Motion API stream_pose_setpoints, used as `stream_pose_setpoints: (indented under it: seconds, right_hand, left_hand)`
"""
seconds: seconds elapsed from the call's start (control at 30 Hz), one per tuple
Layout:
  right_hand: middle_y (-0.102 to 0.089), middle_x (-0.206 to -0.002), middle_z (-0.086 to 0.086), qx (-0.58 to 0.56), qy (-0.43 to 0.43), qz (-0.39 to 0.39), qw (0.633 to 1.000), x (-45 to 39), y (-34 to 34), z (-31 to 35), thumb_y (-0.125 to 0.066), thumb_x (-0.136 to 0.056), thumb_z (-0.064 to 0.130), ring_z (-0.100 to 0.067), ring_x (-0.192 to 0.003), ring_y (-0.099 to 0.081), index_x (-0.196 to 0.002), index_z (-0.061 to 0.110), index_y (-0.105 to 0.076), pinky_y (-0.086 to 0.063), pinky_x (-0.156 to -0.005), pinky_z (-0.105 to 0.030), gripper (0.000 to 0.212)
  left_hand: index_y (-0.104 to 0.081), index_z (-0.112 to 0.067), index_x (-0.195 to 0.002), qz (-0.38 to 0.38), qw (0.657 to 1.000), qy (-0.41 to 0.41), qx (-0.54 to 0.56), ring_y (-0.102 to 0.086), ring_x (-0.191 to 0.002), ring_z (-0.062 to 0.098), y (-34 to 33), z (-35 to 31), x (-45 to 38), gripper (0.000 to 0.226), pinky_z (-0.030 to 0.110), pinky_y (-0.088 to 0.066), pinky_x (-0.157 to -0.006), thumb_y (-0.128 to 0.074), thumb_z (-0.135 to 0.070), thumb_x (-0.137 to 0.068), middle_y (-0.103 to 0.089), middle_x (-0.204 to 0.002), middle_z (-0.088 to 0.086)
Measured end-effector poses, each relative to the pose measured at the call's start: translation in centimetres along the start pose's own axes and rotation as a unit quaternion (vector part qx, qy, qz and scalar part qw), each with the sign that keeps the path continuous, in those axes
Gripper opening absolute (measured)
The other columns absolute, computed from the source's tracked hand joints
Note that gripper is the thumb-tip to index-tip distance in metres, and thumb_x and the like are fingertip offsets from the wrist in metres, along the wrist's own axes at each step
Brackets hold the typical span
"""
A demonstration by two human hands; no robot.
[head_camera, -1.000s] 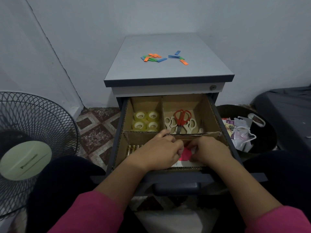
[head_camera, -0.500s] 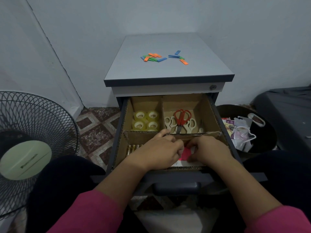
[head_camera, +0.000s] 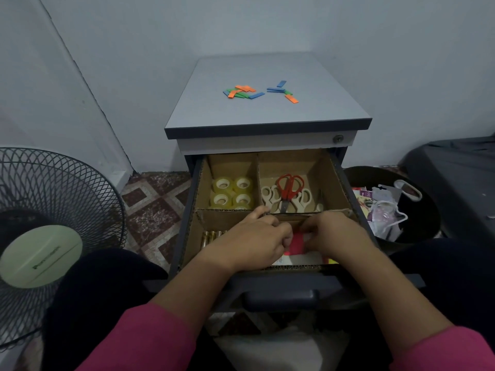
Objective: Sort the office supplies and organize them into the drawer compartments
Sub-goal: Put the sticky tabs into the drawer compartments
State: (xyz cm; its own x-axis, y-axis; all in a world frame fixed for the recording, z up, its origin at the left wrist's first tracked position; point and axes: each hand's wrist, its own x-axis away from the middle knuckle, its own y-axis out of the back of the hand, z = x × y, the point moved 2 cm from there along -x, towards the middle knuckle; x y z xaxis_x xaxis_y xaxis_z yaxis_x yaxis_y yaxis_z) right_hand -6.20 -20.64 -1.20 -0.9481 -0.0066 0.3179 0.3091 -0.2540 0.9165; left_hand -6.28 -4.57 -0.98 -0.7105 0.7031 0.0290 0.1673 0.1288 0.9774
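Four tape rolls [head_camera: 232, 192] sit in one compartment beyond the hands, one red pair of scissors [head_camera: 288, 190] lies on white ones beside them, roughly a dozen coloured strips [head_camera: 258, 91] on top.

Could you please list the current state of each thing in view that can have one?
drawer: pulled open.
tape rolls: lying flat in the back left compartment.
red scissors: closed, on top of the white scissors.
pink paper: in the front compartment, pinched by both hands.
left hand: fingers curled on the paper.
right hand: fingers curled on the paper.
coloured strips: scattered loose on the cabinet top.
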Motion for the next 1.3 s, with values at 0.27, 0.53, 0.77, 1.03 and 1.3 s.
stream_pose_setpoints:
  seconds: [0.27, 0.53, 0.77, 1.03, 1.3]
  right_hand:
    - [-0.051, -0.078, -0.003, 0.053, -0.121, -0.033, 0.991, -0.3, 0.5, -2.0, -0.053, -0.090, 0.008, -0.020, -0.078, -0.055, -0.098, 0.009, -0.064, -0.048, -0.069, -0.029, 0.013]
    - [-0.057, -0.122, -0.010, 0.018, -0.127, 0.056, 0.990, -2.0, -0.5, -1.5, -0.058, -0.090, 0.015, -0.026, -0.110, -0.056, -0.121, 0.015, -0.060, -0.049, -0.095, -0.037, 0.031]
    - [-0.064, -0.104, -0.005, 0.038, -0.061, -0.041, 0.997, -0.7, -1.3, -1.8, -0.051, -0.088, 0.012, -0.025, -0.095, -0.062, -0.102, 0.020, -0.069, -0.053, -0.084, -0.037, 0.023]
    - [-0.046, -0.071, 0.001, 0.070, -0.068, -0.056, 0.994, 0.1, -1.0, -1.4, -0.048, -0.092, 0.009, -0.025, -0.090, -0.063, -0.092, 0.010, -0.063, -0.049, -0.073, -0.032, 0.015]
    - [-0.063, -0.105, -0.009, 0.067, -0.097, -0.063, 0.991, 0.3, -0.9, -1.2, -0.047, -0.093, 0.009, -0.026, -0.099, -0.063, -0.102, 0.009, -0.063, -0.050, -0.078, -0.034, 0.018]
  left_hand:
    - [-0.053, -0.020, -0.092, -0.130, 0.966, 0.064, 0.214, -0.048, -0.098, 0.015, 1.1, 0.4, 0.0, 0.015, 0.030, -0.037, -0.085, -0.041, -0.011, -0.091, -0.066, -0.094, -0.009]
    - [-0.052, -0.020, -0.089, -0.162, 0.955, 0.078, 0.236, -0.050, -0.092, 0.011, 1.1, 0.7, 0.3, 0.017, 0.028, -0.032, -0.084, -0.041, -0.007, -0.091, -0.066, -0.088, -0.011]
    - [-0.052, -0.023, -0.088, -0.140, 0.955, 0.095, 0.242, -0.048, -0.098, 0.014, 1.0, 0.8, 0.3, 0.017, 0.033, -0.039, -0.086, -0.041, -0.010, -0.090, -0.065, -0.089, -0.013]
    - [-0.048, -0.030, -0.087, -0.127, 0.956, 0.100, 0.244, -0.048, -0.100, 0.016, 0.9, 0.9, 0.4, 0.018, 0.038, -0.042, -0.089, -0.039, -0.014, -0.090, -0.065, -0.088, -0.016]
    - [-0.049, -0.029, -0.088, -0.121, 0.957, 0.101, 0.245, -0.048, -0.101, 0.016, 0.7, 1.0, 0.4, 0.018, 0.039, -0.042, -0.090, -0.039, -0.015, -0.090, -0.065, -0.090, -0.015]
